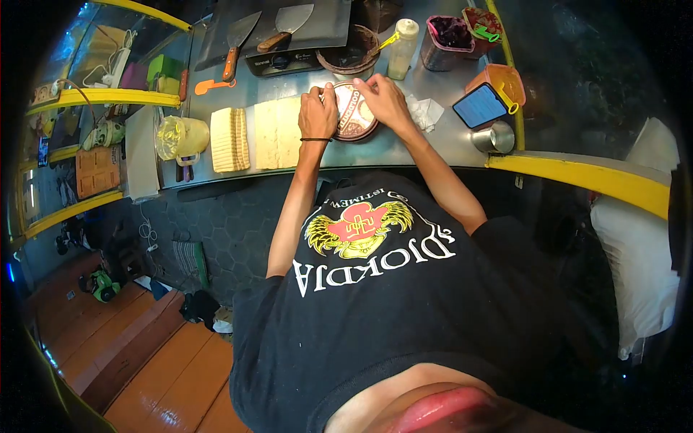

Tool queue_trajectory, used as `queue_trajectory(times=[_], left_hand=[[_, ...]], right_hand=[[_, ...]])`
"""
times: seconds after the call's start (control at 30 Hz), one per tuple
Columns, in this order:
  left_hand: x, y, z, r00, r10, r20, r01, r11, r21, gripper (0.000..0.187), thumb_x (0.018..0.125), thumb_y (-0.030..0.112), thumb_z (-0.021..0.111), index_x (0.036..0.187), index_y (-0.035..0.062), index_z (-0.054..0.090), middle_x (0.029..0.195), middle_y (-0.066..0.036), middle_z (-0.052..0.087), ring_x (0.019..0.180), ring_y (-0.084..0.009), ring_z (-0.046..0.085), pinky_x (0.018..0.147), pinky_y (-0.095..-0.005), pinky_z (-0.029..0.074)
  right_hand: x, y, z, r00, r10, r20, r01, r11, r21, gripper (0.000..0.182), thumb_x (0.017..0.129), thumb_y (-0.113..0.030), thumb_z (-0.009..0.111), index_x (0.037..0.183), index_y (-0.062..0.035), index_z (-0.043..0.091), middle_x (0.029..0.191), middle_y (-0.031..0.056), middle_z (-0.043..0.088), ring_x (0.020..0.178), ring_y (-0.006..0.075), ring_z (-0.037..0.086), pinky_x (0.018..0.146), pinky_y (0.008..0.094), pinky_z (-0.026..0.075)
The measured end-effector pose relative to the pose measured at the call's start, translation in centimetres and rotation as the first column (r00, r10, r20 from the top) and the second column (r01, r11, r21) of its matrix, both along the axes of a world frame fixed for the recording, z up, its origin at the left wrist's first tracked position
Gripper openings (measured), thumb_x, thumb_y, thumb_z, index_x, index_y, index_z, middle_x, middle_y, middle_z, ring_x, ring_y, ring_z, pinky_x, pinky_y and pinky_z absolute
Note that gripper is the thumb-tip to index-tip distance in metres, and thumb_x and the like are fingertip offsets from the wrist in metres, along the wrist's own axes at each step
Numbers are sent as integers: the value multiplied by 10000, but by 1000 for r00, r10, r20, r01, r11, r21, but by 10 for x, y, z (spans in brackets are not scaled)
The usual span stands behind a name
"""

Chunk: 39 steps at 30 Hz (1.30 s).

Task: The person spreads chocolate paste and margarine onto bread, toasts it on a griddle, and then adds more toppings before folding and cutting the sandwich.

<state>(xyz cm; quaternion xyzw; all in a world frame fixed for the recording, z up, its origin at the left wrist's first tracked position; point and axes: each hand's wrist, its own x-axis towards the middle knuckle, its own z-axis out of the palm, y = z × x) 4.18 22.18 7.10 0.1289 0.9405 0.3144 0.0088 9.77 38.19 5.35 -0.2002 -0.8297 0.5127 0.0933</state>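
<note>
A round brown tub with a patterned, lettered lid (351,119) stands near the front edge of the metal counter. My left hand (318,112), with a dark band at its wrist, rests against one side of the lid, fingers curled at its rim. On the other side, my right hand (382,99) has its thumb and fingers bent over the far rim. Whether the lid is loose cannot be made out. Pale bread slabs (277,133) lie beside my left hand, with a ridged stack (229,140) farther left. A crumpled white tissue (425,113) is near my right hand.
Behind the tub are a dark bowl (349,52), a bottle (402,50) and a griddle (289,36) with two scrapers. A phone (479,106) leans on an orange container at right, near a metal cup (494,138). A yellow tub (183,138) stands left. Yellow frame bars border the counter.
</note>
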Motion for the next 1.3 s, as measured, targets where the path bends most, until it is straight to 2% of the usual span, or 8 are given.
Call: queue_trajectory(times=[0.13,0.27,0.33,0.53,0.87,1.03,1.13,1.3], left_hand=[[0,1,-7,999,30,34,-32,997,69,482,973,426,488,994,-34,631,971,-291,593,926,-446,591,812,-496,469],[0,-5,-10,999,-13,-31,20,975,222,401,963,349,535,939,-42,616,919,-291,590,895,-441,565,814,-481,459],[1,-9,-2,989,-106,-103,125,972,200,409,962,343,535,920,-56,607,896,-281,595,891,-432,560,810,-473,457],[-2,-4,-10,993,-14,-115,48,953,299,402,947,338,570,823,-45,579,812,-244,584,805,-407,558,753,-469,444],[-11,-21,-8,990,-136,32,123,956,265,509,920,485,584,878,-22,592,766,-231,640,744,-423,618,707,-478,489],[-2,-76,30,888,-327,324,176,892,417,627,738,632,748,830,34,582,704,-43,569,663,-166,544,590,-292,440],[-5,-124,77,802,-486,347,175,746,642,451,804,424,790,755,81,501,677,37,452,637,-59,406,538,-247,346],[-33,-257,116,857,-487,169,147,545,825,376,838,272,782,757,79,470,730,37,490,649,-41,442,539,-230,359]], right_hand=[[-3,-13,-10,993,-93,-74,101,988,120,527,861,-506,668,883,16,602,891,215,641,861,363,632,759,443,485],[-9,-14,-25,980,-170,-106,163,984,-75,503,839,-486,715,835,5,607,786,209,652,742,350,637,676,430,490],[-6,-14,-14,988,-149,-35,148,989,-18,500,850,-477,706,847,10,595,800,220,654,739,350,632,687,432,485],[-5,-11,-7,994,-108,-35,110,993,52,504,873,-472,684,859,17,564,769,207,640,728,330,630,676,431,474],[-2,-9,-19,987,-99,-127,94,994,-48,409,895,-377,708,791,-5,573,646,54,557,607,124,497,571,299,415],[17,-35,38,989,59,-134,-95,956,-277,269,913,-235,711,821,-13,592,732,-7,587,663,47,490,595,212,396],[4,-73,92,963,191,-190,-252,888,-384,243,939,-237,672,863,-13,613,774,-15,604,715,36,505,623,195,402],[-47,-158,142,887,391,-244,-461,761,-457,355,1029,-328,486,1222,-38,559,926,9,568,739,66,546,586,217,463]])
